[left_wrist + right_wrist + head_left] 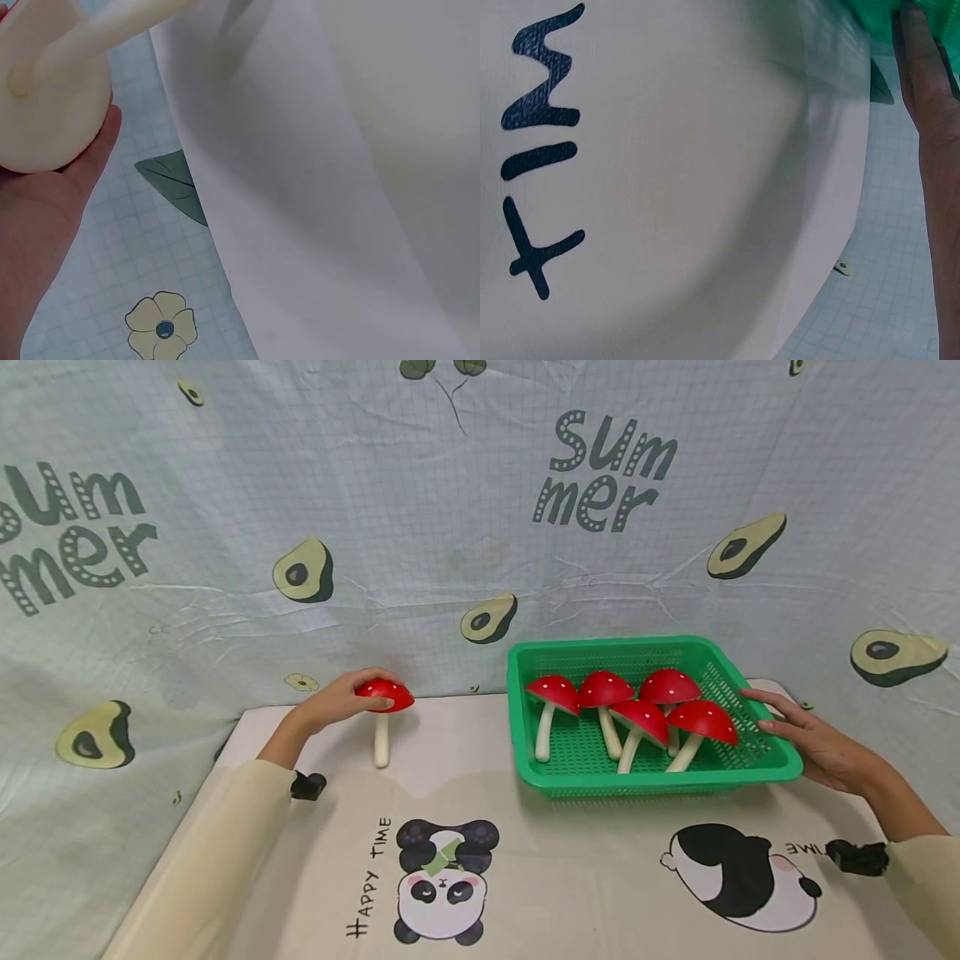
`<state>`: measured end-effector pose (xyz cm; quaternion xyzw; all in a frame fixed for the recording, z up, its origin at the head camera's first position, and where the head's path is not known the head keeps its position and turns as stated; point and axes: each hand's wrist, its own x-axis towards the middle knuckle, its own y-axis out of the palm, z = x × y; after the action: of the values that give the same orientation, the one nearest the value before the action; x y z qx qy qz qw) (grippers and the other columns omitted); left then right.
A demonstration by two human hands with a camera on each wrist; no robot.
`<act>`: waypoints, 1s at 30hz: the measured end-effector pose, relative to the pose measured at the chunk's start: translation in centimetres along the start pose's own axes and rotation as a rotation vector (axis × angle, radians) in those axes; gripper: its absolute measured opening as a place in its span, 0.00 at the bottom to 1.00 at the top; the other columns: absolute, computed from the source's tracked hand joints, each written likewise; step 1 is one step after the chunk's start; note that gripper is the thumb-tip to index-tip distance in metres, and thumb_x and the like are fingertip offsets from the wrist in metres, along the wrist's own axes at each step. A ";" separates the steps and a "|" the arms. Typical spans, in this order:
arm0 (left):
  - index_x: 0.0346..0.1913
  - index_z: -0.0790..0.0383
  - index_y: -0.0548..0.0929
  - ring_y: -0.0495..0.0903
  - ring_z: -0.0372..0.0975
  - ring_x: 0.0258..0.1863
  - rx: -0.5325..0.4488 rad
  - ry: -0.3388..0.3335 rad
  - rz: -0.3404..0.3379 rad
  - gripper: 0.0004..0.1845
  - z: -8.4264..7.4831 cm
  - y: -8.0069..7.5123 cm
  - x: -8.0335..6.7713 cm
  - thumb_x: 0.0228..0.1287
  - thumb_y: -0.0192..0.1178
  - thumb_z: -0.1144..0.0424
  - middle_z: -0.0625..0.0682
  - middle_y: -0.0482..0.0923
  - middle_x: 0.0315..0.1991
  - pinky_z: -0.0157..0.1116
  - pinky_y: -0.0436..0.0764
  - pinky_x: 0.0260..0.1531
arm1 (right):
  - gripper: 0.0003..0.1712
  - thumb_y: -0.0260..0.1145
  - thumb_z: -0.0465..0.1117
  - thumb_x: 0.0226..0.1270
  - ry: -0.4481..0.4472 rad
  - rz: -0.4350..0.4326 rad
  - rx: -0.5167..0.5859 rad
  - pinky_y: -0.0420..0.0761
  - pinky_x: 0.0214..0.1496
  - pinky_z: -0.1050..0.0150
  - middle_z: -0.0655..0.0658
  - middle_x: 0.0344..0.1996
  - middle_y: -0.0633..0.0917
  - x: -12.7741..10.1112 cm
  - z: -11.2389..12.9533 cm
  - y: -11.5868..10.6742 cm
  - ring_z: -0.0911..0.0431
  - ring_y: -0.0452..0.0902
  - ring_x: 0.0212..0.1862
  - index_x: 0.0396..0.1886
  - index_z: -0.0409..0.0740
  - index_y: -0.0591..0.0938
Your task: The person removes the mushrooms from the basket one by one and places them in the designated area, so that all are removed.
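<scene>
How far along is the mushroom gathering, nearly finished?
Nearly, it seems. Five mushrooms already lie in the green basket. The left hand holds the cap of one last mushroom, which stands on the table outside the basket. The right hand rests open against the basket's rim. Only that one mushroom is left.

Counter [570, 893] covered by a cream cloth [600, 860] printed with two pandas: one facing front [442, 881] beside the words "HAPPY TIME" [369, 881], and one lying sideways [738, 877] at the right with "TIME" lettering [540, 150] near it. Behind the counter hangs a pale blue gridded backdrop [450, 527] bearing halved avocados [303, 571] and the word "Summer" [603, 472] twice. The backdrop also carries a small yellow flower [160, 326] and a dark green leaf [174, 184].
</scene>
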<state>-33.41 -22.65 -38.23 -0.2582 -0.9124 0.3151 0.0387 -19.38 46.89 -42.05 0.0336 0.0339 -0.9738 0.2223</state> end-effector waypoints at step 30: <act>0.66 0.64 0.76 0.65 0.57 0.67 0.055 0.043 -0.015 0.24 2.2 1.2 2.6 0.69 0.62 0.66 0.62 0.67 0.70 0.55 0.71 0.65 | 0.30 0.41 0.35 0.85 0.017 -0.023 0.017 0.87 0.49 0.52 0.57 0.61 0.70 0.0 0.1 0.2 0.54 0.85 0.51 0.79 0.66 0.57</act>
<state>-35.65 -21.79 -40.92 -0.2566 -0.9043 0.3342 0.0678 -19.30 46.70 -41.92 0.0431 0.0280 -0.9762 0.2107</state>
